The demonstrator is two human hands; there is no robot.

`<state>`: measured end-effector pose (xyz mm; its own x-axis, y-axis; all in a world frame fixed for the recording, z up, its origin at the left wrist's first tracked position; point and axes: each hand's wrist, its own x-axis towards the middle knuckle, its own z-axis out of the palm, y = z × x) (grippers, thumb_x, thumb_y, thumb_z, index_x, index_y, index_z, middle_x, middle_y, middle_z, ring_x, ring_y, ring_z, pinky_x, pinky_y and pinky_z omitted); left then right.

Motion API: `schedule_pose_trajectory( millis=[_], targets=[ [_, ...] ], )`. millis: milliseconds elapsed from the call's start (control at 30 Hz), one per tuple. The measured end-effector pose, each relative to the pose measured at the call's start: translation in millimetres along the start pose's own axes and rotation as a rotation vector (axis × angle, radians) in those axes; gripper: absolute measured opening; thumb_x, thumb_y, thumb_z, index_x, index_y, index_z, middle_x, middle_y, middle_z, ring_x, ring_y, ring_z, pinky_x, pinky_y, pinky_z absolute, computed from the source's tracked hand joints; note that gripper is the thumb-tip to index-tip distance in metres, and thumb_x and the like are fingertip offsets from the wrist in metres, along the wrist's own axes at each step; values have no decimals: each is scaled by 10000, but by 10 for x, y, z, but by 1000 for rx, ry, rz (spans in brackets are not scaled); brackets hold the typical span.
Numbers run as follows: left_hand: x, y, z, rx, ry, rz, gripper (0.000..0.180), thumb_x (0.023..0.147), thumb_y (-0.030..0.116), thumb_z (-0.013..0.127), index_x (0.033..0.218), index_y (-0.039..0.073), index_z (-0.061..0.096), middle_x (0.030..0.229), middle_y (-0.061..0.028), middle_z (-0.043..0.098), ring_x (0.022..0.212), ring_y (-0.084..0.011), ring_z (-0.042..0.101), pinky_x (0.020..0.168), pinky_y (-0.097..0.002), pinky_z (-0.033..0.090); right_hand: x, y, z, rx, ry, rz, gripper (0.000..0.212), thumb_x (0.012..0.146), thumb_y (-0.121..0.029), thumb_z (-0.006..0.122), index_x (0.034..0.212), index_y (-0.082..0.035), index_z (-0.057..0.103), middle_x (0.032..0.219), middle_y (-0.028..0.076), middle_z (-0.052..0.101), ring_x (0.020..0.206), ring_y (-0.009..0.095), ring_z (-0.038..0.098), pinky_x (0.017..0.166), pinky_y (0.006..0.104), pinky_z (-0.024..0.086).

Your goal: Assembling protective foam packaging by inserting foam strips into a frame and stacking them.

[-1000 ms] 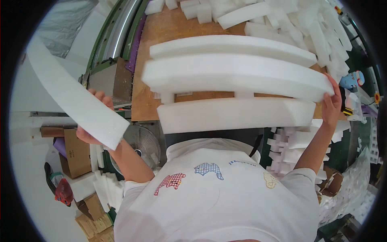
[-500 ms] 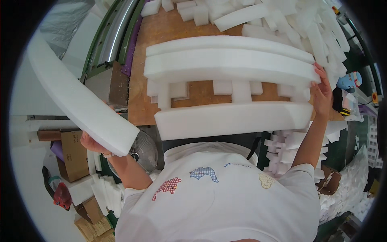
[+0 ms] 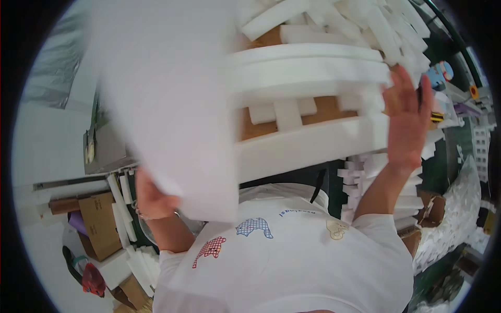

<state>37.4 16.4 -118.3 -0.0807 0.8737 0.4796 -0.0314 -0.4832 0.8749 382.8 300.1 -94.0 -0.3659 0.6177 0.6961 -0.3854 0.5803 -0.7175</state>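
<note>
My left hand (image 3: 155, 197) grips the lower end of a long white foam strip (image 3: 172, 115). The strip stands up close in front of me, blurred, and hides the left part of the table. My right hand (image 3: 409, 107) has its fingers raised and apart, beside the right end of a foam assembly. That assembly has two curved foam strips (image 3: 313, 73) at the back and a straight foam bar (image 3: 313, 146) along the front. Short foam blocks (image 3: 287, 115) stand between them. Whether the right hand touches the foam is blurred.
Loose white foam pieces (image 3: 334, 21) are heaped at the back of the wooden table (image 3: 324, 108). Stacked foam (image 3: 360, 193) sits below the table on the right, near a large clear bag (image 3: 454, 219). A cardboard box (image 3: 99, 227) stands at the lower left.
The strip in my left hand has swung upright and inward, and now covers the left of the assembly. My right hand has come off the curved strip's end, its fingers spreading.
</note>
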Motion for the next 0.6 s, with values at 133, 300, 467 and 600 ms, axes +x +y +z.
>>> schedule_pose_trajectory(
  millis=[133,300,467,600],
  targets=[
    [820,-9,701,444,-427,-144,741,585,148,746,1287,31,537,1135,-125,526,916,-224,504,784,-304,437,-31,-173,192,429,116,7,737,861,-417,609,1417,-18,335,1326,165,505,1152,233,534,989,354,421],
    [742,-199,826,665,-473,-174,702,645,159,758,1301,56,534,1149,-98,540,946,-238,517,792,-321,447,-194,-374,-406,102,1009,254,499,883,-359,551,1202,25,542,1155,153,605,1010,242,586,934,344,447],
    [502,-396,674,1077,-336,-217,675,674,156,757,1309,88,538,1138,-72,564,968,-241,527,793,-340,457,-393,-488,-992,258,1112,206,481,858,-251,511,1247,29,492,1194,160,574,1054,234,568,889,328,467],
    [433,-388,682,1171,-399,-265,644,676,146,755,1290,113,564,1126,-53,583,992,-237,533,832,-355,452,-568,-294,-1154,923,534,125,480,824,-250,613,1221,-2,513,1112,102,580,972,221,577,892,353,472]
  ],
)
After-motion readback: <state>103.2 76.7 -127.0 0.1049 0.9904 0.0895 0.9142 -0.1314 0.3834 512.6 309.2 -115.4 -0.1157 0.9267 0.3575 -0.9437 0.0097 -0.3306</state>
